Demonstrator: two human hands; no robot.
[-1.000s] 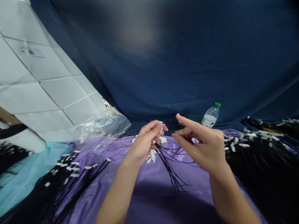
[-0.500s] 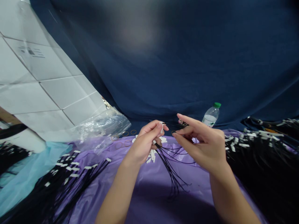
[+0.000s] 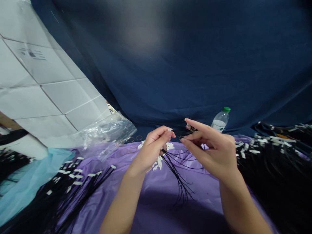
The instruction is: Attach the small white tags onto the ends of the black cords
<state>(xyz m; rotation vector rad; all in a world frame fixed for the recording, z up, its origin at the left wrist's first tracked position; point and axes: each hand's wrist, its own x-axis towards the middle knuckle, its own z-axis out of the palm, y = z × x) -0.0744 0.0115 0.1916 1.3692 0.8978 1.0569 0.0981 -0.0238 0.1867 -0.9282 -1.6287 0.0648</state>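
My left hand (image 3: 156, 144) is closed, thumb against forefinger, with a small white piece (image 3: 170, 130) at the fingertips. Out of its lower fingers hangs a bunch of thin black cords (image 3: 176, 175), their ends curling down over purple plastic sheeting (image 3: 151, 201). A few strands bridge across to my right hand (image 3: 212, 149), whose thumb and middle finger are pinched while the forefinger points out. What exactly lies in that right pinch is mostly hidden, though cords run into the hand. Loose white pieces (image 3: 158, 162) lie behind and below my left hand.
Black cords with white end pieces (image 3: 78, 175) are heaped at left, with another dark pile (image 3: 268, 172) at right. A green-capped bottle (image 3: 220, 120) stands behind my right hand. Clear plastic (image 3: 109, 130) lies by the white tiles (image 3: 53, 97); a dark blue cloth (image 3: 182, 65) hangs behind.
The white piece in my left fingertips shows less, as the thumb has shifted over it. The hanging cord ends have swung slightly left. My right hand is nearly still.
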